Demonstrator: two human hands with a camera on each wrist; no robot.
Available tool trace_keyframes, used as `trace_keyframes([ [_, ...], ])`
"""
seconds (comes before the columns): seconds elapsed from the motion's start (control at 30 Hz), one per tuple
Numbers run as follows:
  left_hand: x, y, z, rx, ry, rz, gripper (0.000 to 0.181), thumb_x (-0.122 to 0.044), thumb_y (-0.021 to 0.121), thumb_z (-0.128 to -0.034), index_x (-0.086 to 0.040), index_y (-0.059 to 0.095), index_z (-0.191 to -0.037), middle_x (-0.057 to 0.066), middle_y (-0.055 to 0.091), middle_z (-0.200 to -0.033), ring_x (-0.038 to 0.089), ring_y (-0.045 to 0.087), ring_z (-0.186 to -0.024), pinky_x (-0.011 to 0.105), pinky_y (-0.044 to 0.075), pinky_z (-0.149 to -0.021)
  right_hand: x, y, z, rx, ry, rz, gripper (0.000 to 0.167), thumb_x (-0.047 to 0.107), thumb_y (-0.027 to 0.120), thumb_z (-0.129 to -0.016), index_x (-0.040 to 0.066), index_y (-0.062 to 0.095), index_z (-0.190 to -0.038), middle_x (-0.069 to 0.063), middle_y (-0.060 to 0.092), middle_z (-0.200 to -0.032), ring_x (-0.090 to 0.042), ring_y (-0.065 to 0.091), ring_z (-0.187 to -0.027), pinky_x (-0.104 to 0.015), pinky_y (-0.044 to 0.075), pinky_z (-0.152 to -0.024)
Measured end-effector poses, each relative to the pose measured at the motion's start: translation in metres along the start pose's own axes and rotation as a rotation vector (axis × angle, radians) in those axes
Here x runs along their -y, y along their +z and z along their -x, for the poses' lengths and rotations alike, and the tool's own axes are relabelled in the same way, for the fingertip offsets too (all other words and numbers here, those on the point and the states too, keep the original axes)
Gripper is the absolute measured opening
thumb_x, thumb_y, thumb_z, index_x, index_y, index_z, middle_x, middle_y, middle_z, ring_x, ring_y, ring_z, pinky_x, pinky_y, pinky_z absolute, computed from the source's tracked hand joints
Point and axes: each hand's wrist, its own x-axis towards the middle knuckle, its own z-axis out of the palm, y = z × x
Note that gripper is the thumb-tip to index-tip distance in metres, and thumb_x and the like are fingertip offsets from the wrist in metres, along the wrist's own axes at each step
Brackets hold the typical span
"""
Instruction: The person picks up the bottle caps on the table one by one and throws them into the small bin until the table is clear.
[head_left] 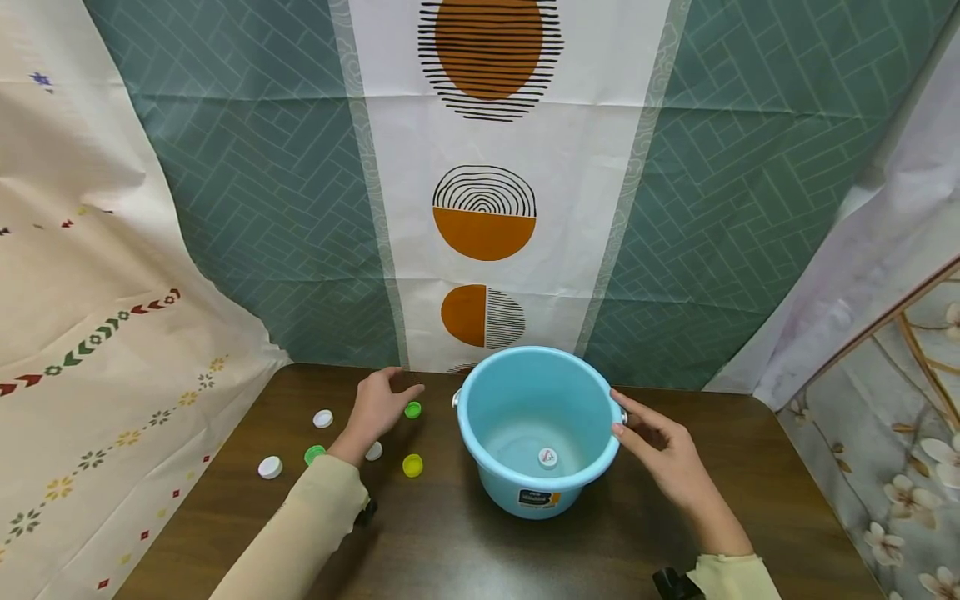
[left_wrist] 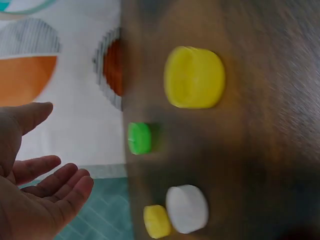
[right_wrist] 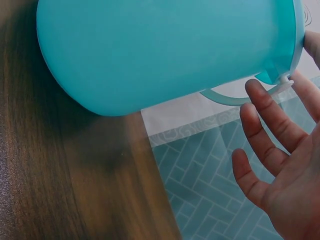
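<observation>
My left hand (head_left: 375, 408) is over the left part of the table, thumb and fingers apart and holding nothing, beside a green cap (head_left: 413, 409). A yellow cap (head_left: 412, 465) and a white cap (head_left: 373, 451) lie nearer me. In the left wrist view the empty hand (left_wrist: 45, 185) is left of the green cap (left_wrist: 140, 138); a small yellow cap (left_wrist: 156, 221) touches a white one (left_wrist: 187, 209). My right hand (head_left: 671, 458) touches the rim of the light blue bucket (head_left: 534, 497) with thumb and index finger; its other fingers (right_wrist: 267, 122) are spread near the handle.
Inside the bucket lies a white cap (head_left: 548, 457) with a mark on it. Further left on the brown table (head_left: 420, 550) are white caps (head_left: 270, 467) and a green cap (head_left: 314, 454), partly behind my left wrist. A patterned cloth (head_left: 262, 208) hangs behind the table.
</observation>
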Motion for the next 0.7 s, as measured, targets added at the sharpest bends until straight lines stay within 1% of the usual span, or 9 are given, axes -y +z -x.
trace_keyframes([
  [0.07,0.007,0.004,-0.001,0.022,-0.024,-0.038,0.069,-0.042,0.067,-0.083,0.002,0.047,-0.133,0.02,0.052,-0.133,0.036,0.048,-0.124,0.049,0.044,-0.098,0.001,0.0,0.0,0.001,0.0,-0.003,0.048,0.022,0.062,-0.09,0.027,0.049,-0.136,-0.007,0.068,-0.106,-0.02,0.062,-0.093,-0.027,0.053,-0.075],
  [0.17,0.016,0.01,-0.002,0.052,-0.05,-0.08,0.073,-0.042,0.068,-0.0817,0.005,0.046,-0.133,0.023,0.049,-0.135,0.039,0.047,-0.124,0.051,0.044,-0.098,0.0,0.0,-0.001,0.003,0.005,-0.004,0.048,0.022,0.062,-0.09,0.027,0.049,-0.136,-0.007,0.067,-0.106,-0.019,0.061,-0.093,-0.027,0.052,-0.075],
  [0.23,0.021,0.013,-0.003,0.069,-0.064,-0.101,0.076,-0.044,0.069,-0.0809,0.006,0.045,-0.133,0.025,0.049,-0.134,0.04,0.047,-0.124,0.051,0.044,-0.097,0.0,0.0,-0.001,0.003,0.007,-0.003,0.048,0.022,0.062,-0.09,0.027,0.049,-0.136,-0.008,0.068,-0.107,-0.019,0.061,-0.094,-0.027,0.052,-0.075],
  [0.3,0.025,0.015,-0.003,0.079,-0.065,-0.118,0.076,-0.044,0.069,-0.0803,0.008,0.046,-0.132,0.026,0.05,-0.133,0.041,0.048,-0.122,0.052,0.044,-0.096,-0.001,0.0,-0.001,0.003,0.009,-0.003,0.048,0.022,0.062,-0.09,0.027,0.049,-0.136,-0.008,0.067,-0.108,-0.019,0.061,-0.094,-0.027,0.052,-0.075],
  [0.47,0.03,0.021,-0.005,0.094,-0.063,-0.154,0.077,-0.042,0.073,-0.0776,0.009,0.047,-0.13,0.026,0.052,-0.13,0.04,0.049,-0.12,0.051,0.044,-0.097,-0.002,0.0,0.0,0.0,0.012,0.004,0.048,0.022,0.061,-0.09,0.027,0.048,-0.137,-0.009,0.067,-0.107,-0.018,0.062,-0.093,-0.027,0.052,-0.074],
  [0.57,0.031,0.023,-0.006,0.106,-0.083,-0.166,0.076,-0.039,0.075,-0.0762,0.008,0.048,-0.129,0.026,0.053,-0.13,0.039,0.051,-0.119,0.051,0.044,-0.097,-0.001,0.0,0.0,-0.002,0.011,0.005,0.048,0.023,0.062,-0.09,0.027,0.049,-0.136,-0.008,0.068,-0.105,-0.017,0.062,-0.092,-0.026,0.052,-0.074],
  [0.7,0.033,0.026,-0.007,0.122,-0.114,-0.174,0.07,-0.034,0.077,-0.0753,0.007,0.052,-0.126,0.024,0.056,-0.125,0.036,0.056,-0.11,0.05,0.046,-0.094,0.0,0.0,0.0,-0.003,0.004,0.0,0.048,0.023,0.061,-0.09,0.027,0.049,-0.136,-0.008,0.068,-0.105,-0.017,0.062,-0.093,-0.027,0.052,-0.074],
])
